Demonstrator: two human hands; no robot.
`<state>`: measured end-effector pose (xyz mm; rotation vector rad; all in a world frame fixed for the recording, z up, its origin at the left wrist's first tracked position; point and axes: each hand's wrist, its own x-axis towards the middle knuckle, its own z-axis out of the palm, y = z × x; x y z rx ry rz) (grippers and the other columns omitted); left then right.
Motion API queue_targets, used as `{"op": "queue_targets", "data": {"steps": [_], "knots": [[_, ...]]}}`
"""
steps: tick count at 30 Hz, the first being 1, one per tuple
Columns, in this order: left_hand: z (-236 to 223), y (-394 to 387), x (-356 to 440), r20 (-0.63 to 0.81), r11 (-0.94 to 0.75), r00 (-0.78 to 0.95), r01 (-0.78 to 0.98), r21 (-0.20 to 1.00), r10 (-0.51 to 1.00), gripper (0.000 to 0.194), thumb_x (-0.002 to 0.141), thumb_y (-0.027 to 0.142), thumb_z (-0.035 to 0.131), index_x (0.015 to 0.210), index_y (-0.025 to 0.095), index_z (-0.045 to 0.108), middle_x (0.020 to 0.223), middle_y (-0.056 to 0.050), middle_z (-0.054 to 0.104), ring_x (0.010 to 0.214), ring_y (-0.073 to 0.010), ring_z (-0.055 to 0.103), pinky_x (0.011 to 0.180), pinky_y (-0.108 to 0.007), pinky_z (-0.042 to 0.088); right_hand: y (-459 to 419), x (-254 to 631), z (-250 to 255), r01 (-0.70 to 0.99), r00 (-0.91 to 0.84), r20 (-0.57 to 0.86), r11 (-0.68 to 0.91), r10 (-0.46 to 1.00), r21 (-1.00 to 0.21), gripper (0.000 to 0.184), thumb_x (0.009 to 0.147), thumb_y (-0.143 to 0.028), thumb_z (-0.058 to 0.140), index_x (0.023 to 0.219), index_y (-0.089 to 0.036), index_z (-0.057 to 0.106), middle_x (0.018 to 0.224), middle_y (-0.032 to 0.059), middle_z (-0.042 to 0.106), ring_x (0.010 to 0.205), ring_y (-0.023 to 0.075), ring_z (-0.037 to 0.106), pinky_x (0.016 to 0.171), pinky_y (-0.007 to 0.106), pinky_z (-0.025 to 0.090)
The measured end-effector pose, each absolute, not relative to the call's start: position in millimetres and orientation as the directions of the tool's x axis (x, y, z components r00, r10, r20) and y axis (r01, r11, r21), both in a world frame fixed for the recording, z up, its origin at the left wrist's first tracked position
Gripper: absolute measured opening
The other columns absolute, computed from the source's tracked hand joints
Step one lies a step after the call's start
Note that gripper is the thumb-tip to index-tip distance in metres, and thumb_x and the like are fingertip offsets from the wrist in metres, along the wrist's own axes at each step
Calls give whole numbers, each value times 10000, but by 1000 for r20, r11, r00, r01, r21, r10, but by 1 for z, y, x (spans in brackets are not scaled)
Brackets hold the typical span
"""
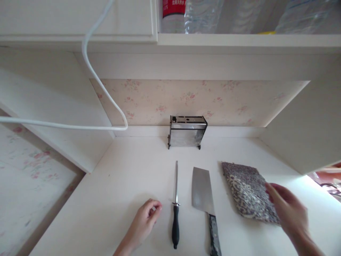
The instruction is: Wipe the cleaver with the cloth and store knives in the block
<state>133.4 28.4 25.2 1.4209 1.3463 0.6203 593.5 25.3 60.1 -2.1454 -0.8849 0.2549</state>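
Observation:
My left hand hovers at the counter's front, left of the sharpening steel, its fingers curled together with nothing seen in them. The sharpening steel, with a black handle and thin metal rod, lies pointing away from me. To its right is a cleaver with a broad blade and a dark mottled handle, partly cut off by the frame's lower edge. Over the right edge of a folded grey-and-white fuzzy cloth, my right hand pinches with thumb and fingers; slight blur softens the fingertips.
A metal-and-black rack, apparently a knife holder, stands against the back wall. A white cable hangs across the upper left. Overhead, a cabinet shelf holds clear plastic bottles. White side panels bound the counter left and right.

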Motion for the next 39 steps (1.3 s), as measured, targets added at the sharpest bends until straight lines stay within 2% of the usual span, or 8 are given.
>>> {"op": "queue_targets", "data": {"steps": [3, 5, 6, 8, 12, 21, 32, 39], "knots": [[30, 41, 136, -249, 135, 231, 417, 899, 941, 348, 866, 517, 457, 806, 183, 539, 695, 24, 465, 657, -129, 430, 624, -243, 347, 24, 513, 59, 379, 585, -37, -313, 810, -870, 482, 675, -622, 646, 890, -190, 664, 600, 8, 597, 516, 160, 509, 459, 260, 352], [32, 49, 139, -242, 118, 246, 431, 894, 939, 380, 850, 537, 472, 692, 192, 448, 632, 47, 381, 615, -118, 369, 580, -240, 302, 22, 457, 55, 278, 405, -69, -194, 912, -941, 393, 720, -578, 640, 697, -189, 595, 519, -40, 449, 499, 119, 415, 475, 238, 308], [32, 53, 141, -243, 108, 262, 440, 891, 934, 406, 842, 546, 478, 650, 198, 399, 607, 55, 340, 592, -112, 338, 558, -241, 276, 21, 431, 52, 202, 351, -77, -156, 933, -967, 430, 753, -569, 615, 586, -191, 496, 511, -52, 376, 492, 101, 353, 478, 234, 285], [30, 58, 145, -247, 90, 303, 450, 889, 920, 455, 832, 560, 482, 597, 204, 324, 576, 63, 281, 559, -102, 291, 531, -248, 234, 17, 383, 45, 46, 320, -131, -153, 938, -987, 496, 791, -563, 582, 541, -204, 346, 526, -66, 276, 500, 91, 265, 476, 232, 242], [19, 66, 148, -275, 131, 333, 395, 909, 902, 496, 821, 563, 494, 559, 209, 265, 555, 66, 216, 533, -94, 243, 512, -259, 190, 11, 325, 27, -121, 335, -223, -192, 916, -974, 516, 783, -578, 584, 557, -219, 290, 544, -74, 212, 514, 93, 206, 479, 231, 229], [4, 69, 145, -328, 270, 305, 219, 938, 894, 517, 784, 569, 551, 533, 214, 271, 467, 84, 205, 468, -81, 203, 484, -265, 145, 4, 314, -15, 50, 279, -134, -154, 951, -987, 551, 757, -652, 522, 524, -228, 258, 542, -55, 217, 520, 98, 221, 476, 246, 208], [2, 66, 147, -266, 187, 298, 270, 945, 917, 519, 814, 562, 520, 542, 210, 253, 515, 72, 201, 501, -84, 210, 482, -254, 168, 2, 307, -6, 248, 132, -117, -147, 984, -958, 517, 825, -612, 466, 549, -207, 301, 552, -43, 260, 535, 104, 257, 476, 228, 213], [1, 64, 147, -306, 236, 280, 257, 937, 910, 512, 809, 569, 523, 548, 210, 268, 491, 75, 217, 484, -83, 216, 473, -253, 160, 1, 306, 1, 319, 76, -149, -166, 986, -933, 515, 833, -620, 441, 547, -203, 339, 535, -39, 311, 528, 109, 302, 489, 229, 239]]}}
